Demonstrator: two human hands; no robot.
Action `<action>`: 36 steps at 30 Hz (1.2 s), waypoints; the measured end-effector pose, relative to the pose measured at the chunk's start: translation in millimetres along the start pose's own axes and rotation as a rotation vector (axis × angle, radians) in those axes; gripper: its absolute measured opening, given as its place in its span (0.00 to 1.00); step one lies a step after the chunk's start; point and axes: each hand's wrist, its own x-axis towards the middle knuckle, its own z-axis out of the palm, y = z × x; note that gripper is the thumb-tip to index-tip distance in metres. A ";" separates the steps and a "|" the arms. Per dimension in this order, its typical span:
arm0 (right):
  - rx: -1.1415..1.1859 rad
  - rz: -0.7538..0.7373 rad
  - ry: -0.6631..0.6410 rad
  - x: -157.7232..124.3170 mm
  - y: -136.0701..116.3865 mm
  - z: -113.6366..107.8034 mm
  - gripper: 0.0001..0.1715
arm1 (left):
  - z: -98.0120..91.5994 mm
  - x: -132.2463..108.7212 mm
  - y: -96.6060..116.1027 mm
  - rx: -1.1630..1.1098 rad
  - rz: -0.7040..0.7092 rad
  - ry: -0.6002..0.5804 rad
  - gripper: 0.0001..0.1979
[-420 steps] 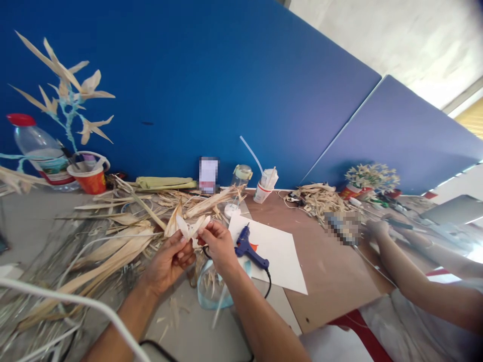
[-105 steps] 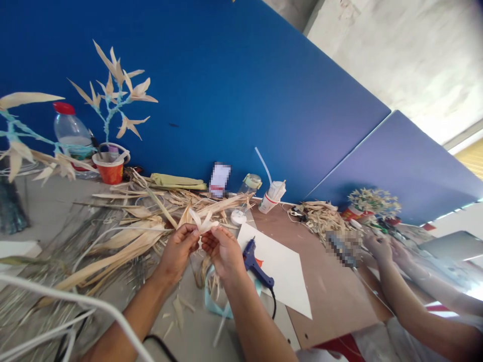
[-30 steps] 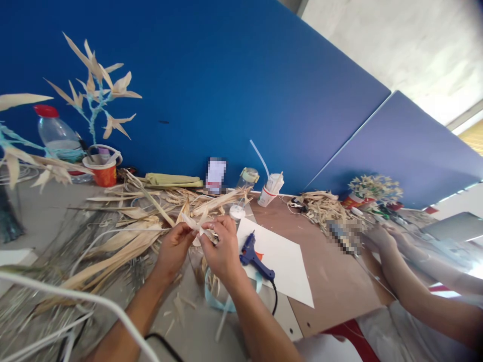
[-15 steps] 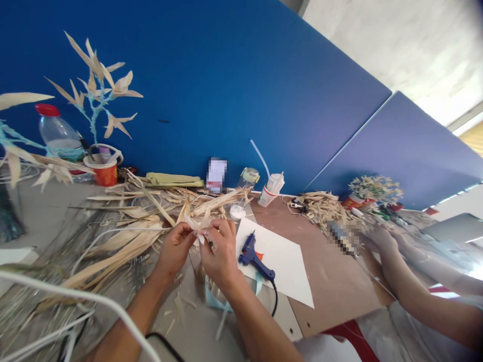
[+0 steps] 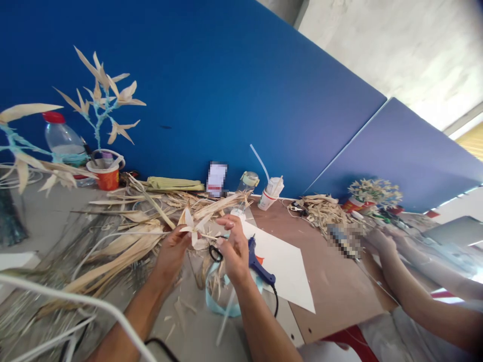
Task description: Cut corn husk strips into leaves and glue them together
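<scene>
A pale corn-husk flower with several pointed petals is pinched in my left hand. Its thin stem points right, toward the thumb of my right hand. That thumb appears closed on the stem's end, while the upper fingers reach out to the left. Beside the thumb is a black loop, perhaps a scissors handle; whether the hand also holds it is unclear. A blue glue gun lies on a white sheet just right of my right hand.
Dried husks and thin wires cover the left side. A white cable arcs across the lower left. At the back stand a phone, a jar, a paper cup and a red pot. A co-worker's arms work at right.
My hands have parted: the right moved right, off the petals. The flower now shows spread open in my left hand. The black loop and a light-blue ribbon roll below have come into clearer view.
</scene>
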 end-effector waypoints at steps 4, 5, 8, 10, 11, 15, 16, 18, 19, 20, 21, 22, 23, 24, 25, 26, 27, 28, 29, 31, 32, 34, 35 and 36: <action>0.092 0.306 0.078 2.4 8.1 7.9 0.09 | 3.5 -1.9 5.8 -0.021 -0.039 0.058 0.10; 0.126 0.365 0.075 2.7 10.0 10.2 0.09 | 4.7 -2.7 7.4 -0.035 -0.056 0.061 0.10; 0.228 0.437 -0.004 2.2 13.9 15.1 0.10 | 6.9 -5.0 10.3 -0.056 -0.078 0.025 0.11; 0.260 0.430 -0.068 0.8 14.8 16.3 0.10 | 6.8 -5.9 10.3 -0.054 -0.074 -0.023 0.12; 0.263 0.426 -0.094 0.1 14.9 16.4 0.09 | 6.3 -5.9 9.7 -0.050 -0.070 -0.046 0.12; 0.239 0.458 -0.138 -2.0 15.7 15.5 0.10 | 3.3 -4.6 6.0 -0.016 -0.033 -0.110 0.10; 0.235 0.463 -0.144 -2.3 16.4 15.4 0.12 | 2.6 -4.1 4.9 -0.013 -0.027 -0.116 0.10; 0.226 0.447 -0.149 -2.6 18.2 15.5 0.15 | 1.8 -3.3 3.0 -0.019 -0.038 -0.116 0.11; 0.218 0.432 -0.145 -2.7 19.3 15.7 0.15 | 1.6 -3.2 2.3 -0.033 -0.056 -0.105 0.12; 0.207 0.420 -0.139 -2.7 20.2 15.9 0.16 | 1.7 -3.3 1.9 -0.057 -0.076 -0.086 0.13; 0.194 0.412 -0.134 -2.8 21.2 16.2 0.15 | 2.0 -3.5 1.8 -0.088 -0.097 -0.061 0.13; 0.180 0.409 -0.128 -2.9 22.1 16.4 0.15 | 2.4 -4.0 2.2 -0.124 -0.117 -0.039 0.13; 0.167 0.413 -0.123 -3.0 23.0 16.7 0.15 | 2.9 -4.5 2.9 -0.163 -0.134 -0.023 0.13; 0.159 0.424 -0.120 -3.2 24.0 17.1 0.14 | 3.4 -5.2 4.0 -0.202 -0.149 -0.018 0.13; 0.156 0.441 -0.118 -3.5 25.0 17.5 0.14 | 3.8 -5.7 5.2 -0.236 -0.162 -0.023 0.13; 0.154 0.460 -0.120 -3.8 26.2 18.0 0.14 | 4.2 -6.2 6.6 -0.263 -0.174 -0.039 0.13; 0.150 0.476 -0.124 -4.2 27.5 18.6 0.13 | 4.5 -6.6 7.8 -0.286 -0.185 -0.056 0.12; 0.146 0.489 -0.130 -4.7 28.9 19.2 0.13 | 4.7 -6.9 8.9 -0.303 -0.195 -0.070 0.12; 0.144 0.495 -0.134 -5.3 30.2 19.9 0.14 | 4.8 -7.0 9.8 -0.314 -0.203 -0.080 0.12; 0.156 0.497 -0.144 -6.4 32.6 21.4 0.13 | 5.4 -7.2 10.9 -0.330 -0.219 -0.095 0.11; 0.171 0.499 -0.149 -6.8 33.3 22.2 0.13 | 5.9 -7.2 11.2 -0.336 -0.226 -0.099 0.11; 0.211 0.506 -0.158 -7.3 33.3 23.9 0.12 | 7.1 -7.4 11.6 -0.350 -0.236 -0.100 0.10; 0.230 0.510 -0.161 -7.3 32.8 24.7 0.11 | 7.7 -7.6 11.8 -0.360 -0.238 -0.095 0.10; 0.253 0.513 -0.165 -7.1 31.9 25.3 0.11 | 8.4 -7.8 12.1 -0.370 -0.241 -0.087 0.10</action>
